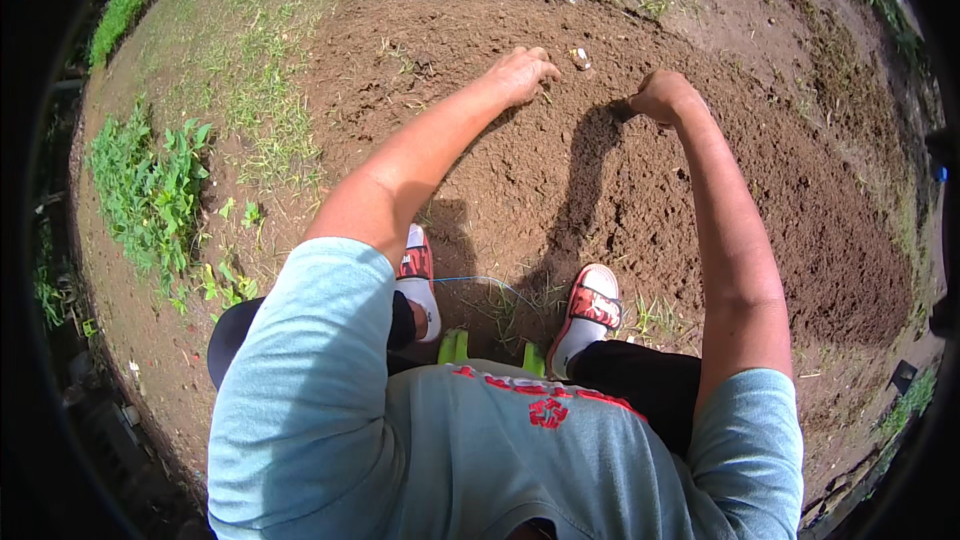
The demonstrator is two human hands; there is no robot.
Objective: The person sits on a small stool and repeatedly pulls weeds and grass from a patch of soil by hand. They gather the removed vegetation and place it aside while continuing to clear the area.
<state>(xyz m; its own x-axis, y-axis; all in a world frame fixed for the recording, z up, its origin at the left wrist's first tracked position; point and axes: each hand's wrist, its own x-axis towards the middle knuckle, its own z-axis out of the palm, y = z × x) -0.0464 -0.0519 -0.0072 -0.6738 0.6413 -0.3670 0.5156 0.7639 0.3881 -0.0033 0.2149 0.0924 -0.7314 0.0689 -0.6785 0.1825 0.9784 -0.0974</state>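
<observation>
Both hands reach out over a broad patch of loose brown soil [510, 165], well apart from each other. Left hand [524, 76] is low over the crumbly surface, its fingers bent and loosely spread; whether the fingertips touch the earth is hard to tell. Just beyond them, between the two hands, lies a small whitish scrap [581, 59] (too small to make out what it is). Right hand [662, 98] bends down at the wrist toward the ground, its fingers mostly hidden behind the back of the hand, so I cannot tell whether they are spread or pinching something. From it a dark shadow of the arm runs back across the soil toward the feet.

Nearer the body, two slippers with red-patterned straps, the left slipper [417, 263] and the right slipper [594, 308], are worn over white socks. A thin pale-blue strand [462, 278] curves between them, and bright green parts of some object [453, 348] show at the edge of the teal shirt [450, 450]. Leafy green plants [150, 190] grow off to the left, with sparse grass [262, 105] between them and the soil.
</observation>
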